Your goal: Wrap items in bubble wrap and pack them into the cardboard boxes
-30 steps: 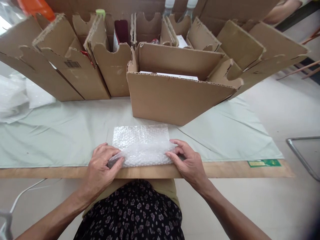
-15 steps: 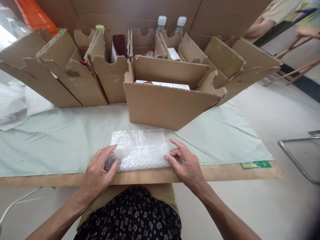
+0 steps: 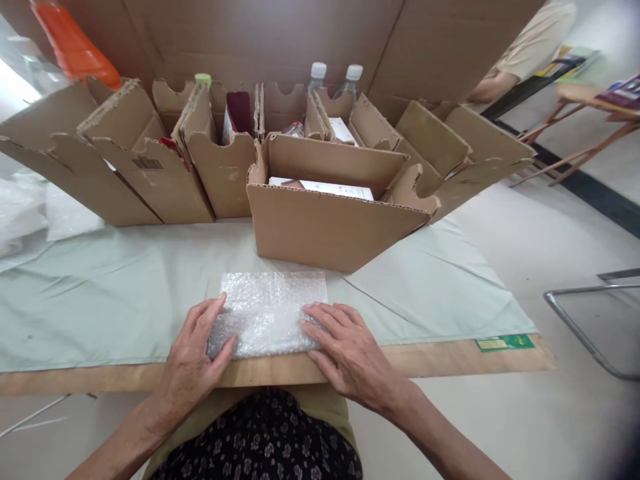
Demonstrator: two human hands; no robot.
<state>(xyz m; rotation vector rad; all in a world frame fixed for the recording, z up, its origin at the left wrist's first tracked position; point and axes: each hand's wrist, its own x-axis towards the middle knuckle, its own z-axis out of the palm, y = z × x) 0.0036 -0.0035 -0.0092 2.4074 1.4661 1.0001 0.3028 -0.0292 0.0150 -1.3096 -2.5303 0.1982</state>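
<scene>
A sheet of clear bubble wrap [image 3: 270, 310], rolled over something I cannot make out, lies at the near edge of the table [image 3: 450, 357] on a pale green cloth [image 3: 125, 300]. My left hand [image 3: 195, 357] holds its left end, thumb and fingers pinched around the roll. My right hand [image 3: 345, 350] lies flat over the right end, fingers stretched out and pressing down. Just beyond the wrap stands an open cardboard box [image 3: 330, 223] with white flat items inside.
More open cardboard boxes [image 3: 150, 180] stand in a row behind, holding two capped bottles [image 3: 333, 83] and a dark red item [image 3: 240, 110]. Plastic bags [image 3: 30, 213] lie at the left. Another person [image 3: 525, 53] sits at the far right near a wooden stand. A metal frame [image 3: 590, 333] is on the floor.
My right hand has moved left from the side of the wrap onto its top and now lies flat. The left hand keeps its hold. The view has tilted up a little.
</scene>
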